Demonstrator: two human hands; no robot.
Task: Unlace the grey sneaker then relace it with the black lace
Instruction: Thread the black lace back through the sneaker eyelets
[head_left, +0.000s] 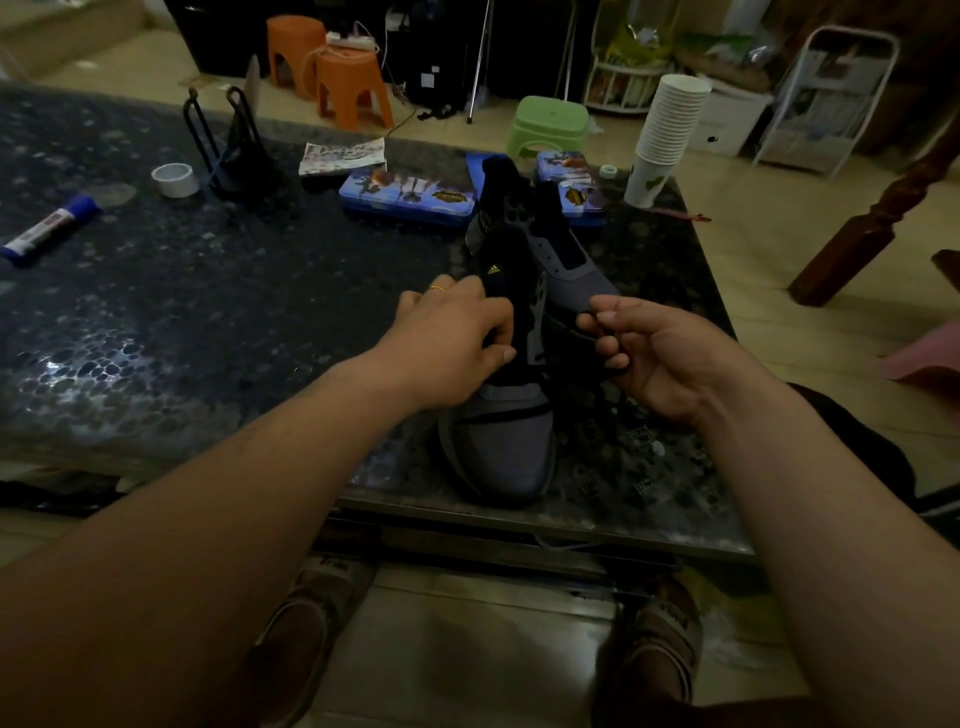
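While gripping with the right hand (670, 358): pinches a thin black lace (569, 323) between thumb and curled fingertips, closed tight on it.
Left hand (452, 343): curls round a black padded tongue (511, 273) and the eyelet band beside it, clamped there as a brace; wears a gold ring.
Grey knit sneaker (511, 447): stands upright on its sole, toe toward the person, between both hands, close to the table's near edge.
Upper eyelets (551, 257): look empty; by that, judged early in relacing, down at the lower rows.
Grey strand (451, 447): curves along the toe's left side; probably the removed lace, though too dim to confirm.
Dark speckled stone table (208, 291): carries, well apart behind, blue printed tin boxes (405, 200), a stack of white paper cups (670, 119) and a white tape roll (175, 179).
Risk, slip: could lose the lace from so light a pinch and let it draw back out of its hole.
Risk, skid: could drag the shoe off the near edge if tugged hard against a slackened left grip.
Risk, miss: could skip an eyelet or cross wrongly, working black on black in poor light.
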